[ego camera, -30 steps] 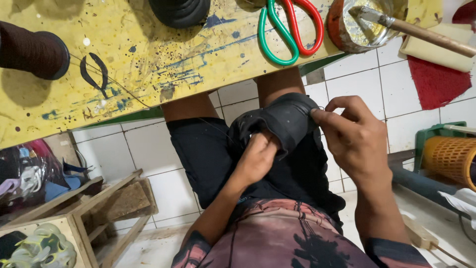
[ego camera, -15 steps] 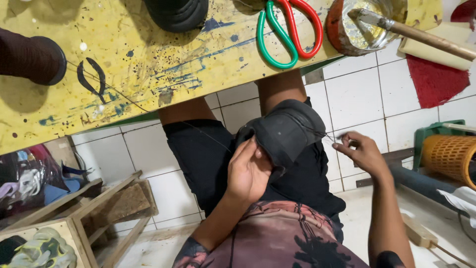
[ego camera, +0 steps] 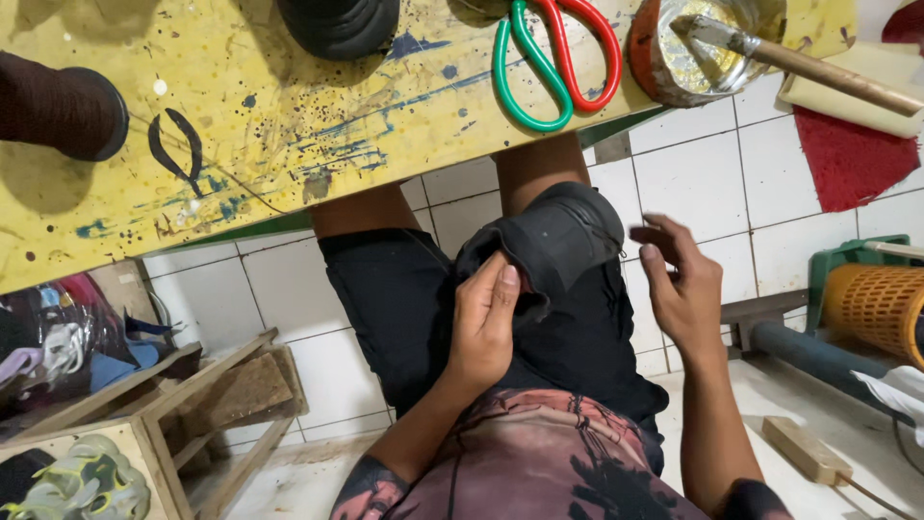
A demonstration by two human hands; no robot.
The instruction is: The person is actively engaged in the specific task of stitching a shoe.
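Note:
I sit with a black shoe upper (ego camera: 558, 236) resting on my right knee, below the edge of a paint-stained yellow table (ego camera: 289, 125). My left hand (ego camera: 484, 323) grips the near edge of the shoe upper, fingers folded over it. My right hand (ego camera: 685, 289) hovers just right of the piece, motion-blurred, with its fingers curled. Whether it pinches anything I cannot tell.
On the table lie red and green scissors (ego camera: 553, 58), a glue tin (ego camera: 693, 48) with a brush (ego camera: 828, 77), a dark thread spool (ego camera: 63, 106) and a black shoe (ego camera: 337, 24). A wooden rack (ego camera: 192, 385) stands left, an orange basket (ego camera: 881, 308) right, on white tiles.
My right hand left the shoe upper, drew out to the right, and has come back up close beside it. My left hand has kept its hold on the piece.

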